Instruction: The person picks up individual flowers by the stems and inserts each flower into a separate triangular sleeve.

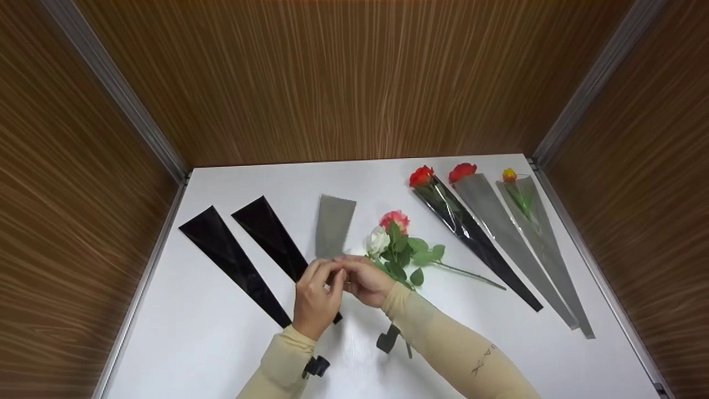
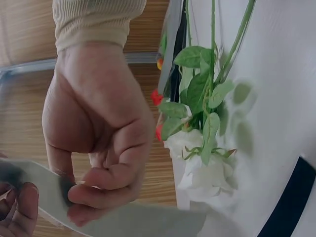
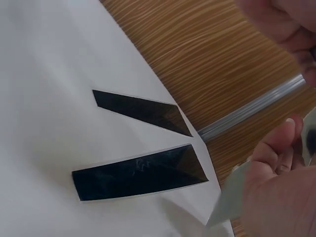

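Both hands meet near the middle of the table, in the head view. My left hand (image 1: pixel 317 299) and my right hand (image 1: pixel 371 280) pinch a grey, translucent flower sleeve (image 1: pixel 335 224) by its near end, its wide end pointing away. In the left wrist view the right hand (image 2: pixel 98 128) comes from the top, fingers curled on the sleeve (image 2: pixel 148 219); left fingers (image 2: pixel 24 207) show at the edge. Dark spots sit by the fingertips, their nature unclear. A white rose (image 1: pixel 378 241) and a pink rose (image 1: pixel 395 220) lie just right of the hands.
Two black sleeves (image 1: pixel 235 263) (image 1: pixel 271 235) lie flat on the left. On the right are a red flower in a black sleeve (image 1: pixel 471 233), another in a grey sleeve (image 1: pixel 515 249), and a yellow tulip in a clear grey sleeve (image 1: pixel 545 249). Wood-grain walls (image 1: pixel 354 83) enclose the white table (image 1: pixel 160 343).
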A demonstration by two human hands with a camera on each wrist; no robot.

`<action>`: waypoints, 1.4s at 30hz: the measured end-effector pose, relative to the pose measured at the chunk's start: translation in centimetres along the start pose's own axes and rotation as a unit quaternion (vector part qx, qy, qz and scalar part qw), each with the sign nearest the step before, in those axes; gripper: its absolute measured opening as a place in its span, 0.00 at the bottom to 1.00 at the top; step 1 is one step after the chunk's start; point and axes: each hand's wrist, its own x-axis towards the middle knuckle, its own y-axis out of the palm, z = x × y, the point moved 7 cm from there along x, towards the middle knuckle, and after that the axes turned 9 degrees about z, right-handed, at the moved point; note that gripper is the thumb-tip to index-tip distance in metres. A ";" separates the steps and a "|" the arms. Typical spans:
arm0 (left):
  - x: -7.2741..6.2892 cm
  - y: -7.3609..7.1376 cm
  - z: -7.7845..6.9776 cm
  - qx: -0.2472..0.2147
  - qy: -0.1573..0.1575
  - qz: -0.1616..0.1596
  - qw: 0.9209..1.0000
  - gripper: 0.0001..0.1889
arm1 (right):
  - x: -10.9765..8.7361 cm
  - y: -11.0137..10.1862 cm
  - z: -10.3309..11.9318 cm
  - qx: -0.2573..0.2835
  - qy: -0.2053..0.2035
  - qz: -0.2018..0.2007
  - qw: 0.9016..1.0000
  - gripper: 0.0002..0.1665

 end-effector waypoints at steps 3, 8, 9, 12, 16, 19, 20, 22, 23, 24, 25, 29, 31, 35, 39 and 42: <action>-0.6 0.0 0.0 -0.012 -0.016 0.007 1.000 0.06 | 0.0 0.0 0.7 0.034 -0.010 -0.002 0.999 0.08; -1.4 0.1 0.2 -0.038 -0.033 0.023 0.998 0.10 | -0.2 -0.2 2.1 0.065 -0.032 -0.001 0.997 0.09; -1.5 0.1 0.3 -0.047 -0.037 0.026 0.998 0.11 | -0.2 -0.2 2.5 0.067 -0.037 0.000 0.997 0.10; -1.9 0.1 1.0 -0.068 -0.052 0.031 0.996 0.15 | -0.4 -0.3 3.6 0.063 -0.052 0.000 0.997 0.09; -2.5 0.1 2.3 -0.081 -0.081 0.031 0.993 0.22 | -0.8 -0.5 5.0 0.061 -0.072 0.002 0.995 0.07; -2.7 -0.1 3.3 -0.078 -0.096 0.029 0.992 0.26 | -1.1 -0.7 6.1 0.060 -0.091 0.005 0.994 0.06; -2.8 -0.2 3.6 -0.075 -0.097 0.027 0.992 0.26 | -1.3 -0.8 6.5 0.061 -0.098 0.005 0.993 0.05; -2.8 -0.4 4.1 -0.072 -0.102 0.027 0.992 0.26 | -1.6 -1.0 7.3 0.060 -0.110 0.003 0.992 0.04; -2.9 -0.5 4.4 -0.068 -0.105 0.027 0.992 0.25 | -1.8 -1.2 7.7 0.061 -0.116 0.001 0.991 0.04; -2.9 -0.6 4.7 -0.066 -0.109 0.028 0.991 0.25 | -2.1 -1.3 8.1 0.060 -0.123 0.000 0.991 0.03; -2.9 -0.7 5.0 -0.065 -0.114 0.031 0.991 0.24 | -2.3 -1.5 8.4 0.062 -0.130 -0.001 0.990 0.03; -3.0 -1.2 5.9 -0.067 -0.133 0.042 0.988 0.17 | -3.2 -2.1 9.9 0.059 -0.153 0.001 0.987 0.06; -3.1 -1.3 6.2 -0.066 -0.141 0.050 0.987 0.13 | -3.7 -2.4 10.5 0.055 -0.163 0.002 0.985 0.07; -3.3 -1.4 6.8 -0.056 -0.157 0.065 0.984 0.07 | -4.7 -3.3 11.6 0.045 -0.180 -0.007 0.983 0.07; -3.3 -1.4 7.3 -0.052 -0.166 0.073 0.982 0.06 | -5.9 -4.2 12.7 0.039 -0.202 -0.010 0.979 0.06; -3.3 -1.5 7.5 -0.048 -0.164 0.079 0.982 0.06 | -6.9 -4.9 13.5 0.039 -0.218 -0.003 0.975 0.07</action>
